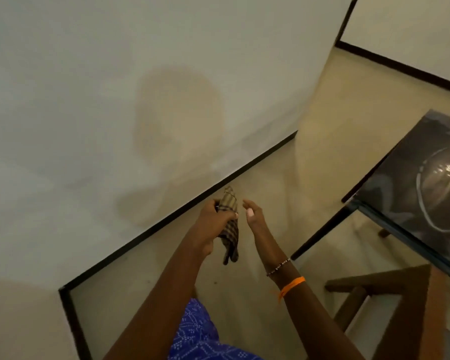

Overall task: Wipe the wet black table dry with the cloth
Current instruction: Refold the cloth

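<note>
My left hand [213,216] grips a crumpled brown checked cloth [230,229] in front of me, above the floor; part of the cloth hangs down below the fist. My right hand [253,213] is just to the right of the cloth, fingers spread, holding nothing. The black glass table [405,178] sits at the right edge of the view, well to the right of both hands. Pale streaks and a curved line of water lie on its top. Neither hand touches the table.
A cream wall with a black skirting strip [192,203] runs diagonally ahead of me. Beige floor lies between wall and table. A brown wooden chair or stool [390,289] stands under the table at the lower right. My blue patterned garment [198,333] shows at the bottom.
</note>
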A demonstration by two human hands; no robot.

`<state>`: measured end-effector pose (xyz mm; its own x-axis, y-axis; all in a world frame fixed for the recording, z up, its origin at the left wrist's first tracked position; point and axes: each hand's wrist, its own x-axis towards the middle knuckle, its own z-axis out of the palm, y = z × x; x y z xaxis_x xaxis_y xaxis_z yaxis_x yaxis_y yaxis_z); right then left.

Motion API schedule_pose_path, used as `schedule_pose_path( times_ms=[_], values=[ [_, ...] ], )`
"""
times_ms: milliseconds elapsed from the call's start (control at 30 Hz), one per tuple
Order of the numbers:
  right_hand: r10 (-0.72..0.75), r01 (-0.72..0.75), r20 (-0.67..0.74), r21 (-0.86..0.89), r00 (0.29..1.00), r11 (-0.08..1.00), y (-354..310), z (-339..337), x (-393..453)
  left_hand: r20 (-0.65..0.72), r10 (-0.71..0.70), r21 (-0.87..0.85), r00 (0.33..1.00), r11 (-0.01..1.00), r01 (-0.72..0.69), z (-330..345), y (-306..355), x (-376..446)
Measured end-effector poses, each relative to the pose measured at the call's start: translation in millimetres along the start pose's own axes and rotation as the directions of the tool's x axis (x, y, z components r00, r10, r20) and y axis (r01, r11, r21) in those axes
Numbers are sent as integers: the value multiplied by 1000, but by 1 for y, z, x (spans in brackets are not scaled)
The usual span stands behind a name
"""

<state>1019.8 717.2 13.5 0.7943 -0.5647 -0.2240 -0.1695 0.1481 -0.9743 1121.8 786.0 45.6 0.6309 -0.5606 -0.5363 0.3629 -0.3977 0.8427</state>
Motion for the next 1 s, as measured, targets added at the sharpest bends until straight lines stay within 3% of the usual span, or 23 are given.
schedule_pose_path(
  times_ms=[67, 133, 233, 333, 533, 700, 867, 1000],
  values=[
    [-9, -3, 49, 223, 999, 975, -11, -3, 41, 83, 13, 16, 997, 1000, -14, 10, 27, 39],
    [31, -14, -33, 441, 999, 897, -17, -11, 90, 201, 22, -7, 979, 1000, -21, 19, 56, 82],
    [147, -47, -73, 733, 986, 679, -26, -30, 154, 392, 26, 7, 919, 999, -31, 29, 103, 140],
    [134, 55, -129, 888, 983, 457, -43, -56, 198, 487, 53, 113, 872, 986, -123, 42, 147, 189],
    [203, 244, -307, 927, 930, 285, -54, -135, 275, 520, 122, 168, 845, 956, -241, 117, 229, 278],
    [184, 420, -440, 897, 879, 136, -49, -227, 311, 647, 7, 323, 763, 903, -282, 223, 257, 352],
    [211, 618, -631, 775, 746, 130, -40, -352, 330, 771, -112, 417, 627, 833, -364, 361, 274, 392],
    [207, 775, -783, 617, 587, 136, -54, -454, 329, 870, -217, 443, 442, 738, -510, 474, 292, 407]
  ],
)
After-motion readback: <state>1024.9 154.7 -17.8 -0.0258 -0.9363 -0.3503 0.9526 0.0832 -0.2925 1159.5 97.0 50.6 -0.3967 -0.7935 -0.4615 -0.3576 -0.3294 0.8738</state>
